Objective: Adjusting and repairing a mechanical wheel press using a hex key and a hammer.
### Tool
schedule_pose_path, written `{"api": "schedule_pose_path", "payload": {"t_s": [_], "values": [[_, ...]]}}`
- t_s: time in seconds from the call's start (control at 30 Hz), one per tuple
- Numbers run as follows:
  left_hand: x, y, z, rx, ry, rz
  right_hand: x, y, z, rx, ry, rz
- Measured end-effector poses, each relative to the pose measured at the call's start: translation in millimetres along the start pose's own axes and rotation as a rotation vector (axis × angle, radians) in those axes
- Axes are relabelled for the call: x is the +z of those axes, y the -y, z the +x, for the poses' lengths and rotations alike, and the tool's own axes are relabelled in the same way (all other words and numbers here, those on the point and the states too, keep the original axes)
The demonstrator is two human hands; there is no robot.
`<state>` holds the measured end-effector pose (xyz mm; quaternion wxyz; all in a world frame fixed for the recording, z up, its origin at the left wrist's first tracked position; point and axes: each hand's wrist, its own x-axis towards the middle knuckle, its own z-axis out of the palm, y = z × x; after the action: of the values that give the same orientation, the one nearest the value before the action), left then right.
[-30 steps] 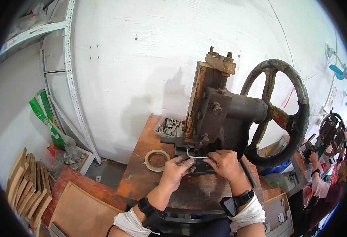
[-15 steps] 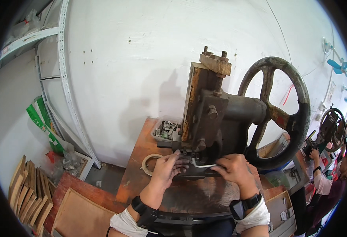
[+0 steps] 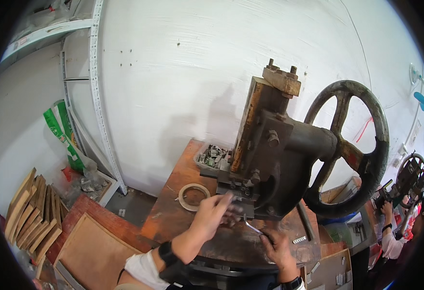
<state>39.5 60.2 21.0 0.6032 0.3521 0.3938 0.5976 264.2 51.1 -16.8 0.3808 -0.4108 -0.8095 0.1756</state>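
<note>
In front of me stands a dark hand-wheel press point(image 3: 274, 145). My right hand point(image 3: 279, 249) is closed on the long arm of a bent silver hex key point(image 3: 253, 227). The key's short bent end points up, just in front of the press base. My left hand point(image 3: 212, 215) is at the front left of the press base, under the ram, with its fingertips near the small tooling point(image 3: 241, 188). Its fingers are blurred, and whether they hold anything does not show. A tape roll point(image 3: 188, 197) lies flat on the wooden bench point(image 3: 173, 224), left of that hand.
A clear tub of small metal parts point(image 3: 212, 157) stands behind the press's left side. To the right are the large handwheel point(image 3: 347, 147), a dark bar point(image 3: 307, 221) and a small white ribbed piece point(image 3: 300, 239). Wooden slats point(image 3: 35, 212) lean at left. A co-worker point(image 3: 390, 237) sits far right.
My right hand has moved down and toward me, drawing the hex key away from the press tooling. My left hand has shifted slightly, its fingers blurring. The whole view has swung a little left.
</note>
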Motion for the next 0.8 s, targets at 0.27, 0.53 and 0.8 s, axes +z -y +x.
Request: {"api": "schedule_pose_path", "payload": {"t_s": [0.27,0.53,0.8], "values": [[-54.6,57.6,-71.4,0.381,-0.210,0.364,78.1,60.6,17.1,-0.276,0.175,0.098],[-137.6,-46.7,33.0,0.338,-0.416,0.564,42.5,2.3,-22.5,-0.185,-0.046,-0.222],[-119.5,-37.5,234.6,0.572,-0.132,1.222,35.2,13.4,-19.9,0.005,-0.081,-0.178]]}}
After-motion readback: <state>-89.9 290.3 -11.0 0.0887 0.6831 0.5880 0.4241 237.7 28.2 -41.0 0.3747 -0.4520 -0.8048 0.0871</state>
